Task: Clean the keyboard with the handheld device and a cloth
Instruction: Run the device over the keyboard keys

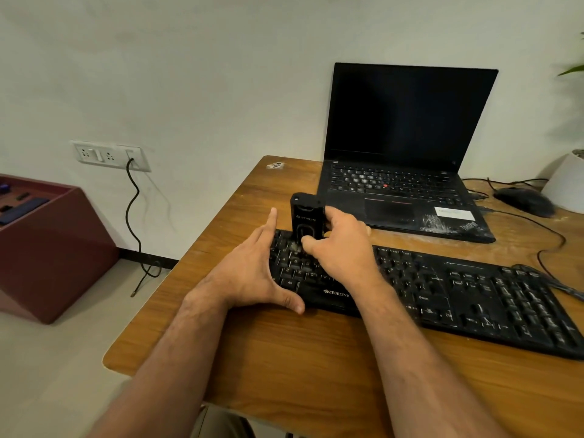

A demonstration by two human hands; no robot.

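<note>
A black, dusty keyboard [458, 295] lies across the wooden table [316, 358]. My right hand [341, 248] grips a black handheld device [306, 216], held upright with its lower end down on the keys at the keyboard's left part. My left hand [252, 273] rests flat against the keyboard's left end, fingers spread, the thumb along its front edge. It holds nothing. No cloth is in view.
An open black laptop [404, 159] stands behind the keyboard. A black mouse [524, 200] and cables lie at the right, beside a white plant pot [568, 184]. A maroon box [47, 241] sits on the floor at left, below a wall socket [109, 154] with a hanging cable.
</note>
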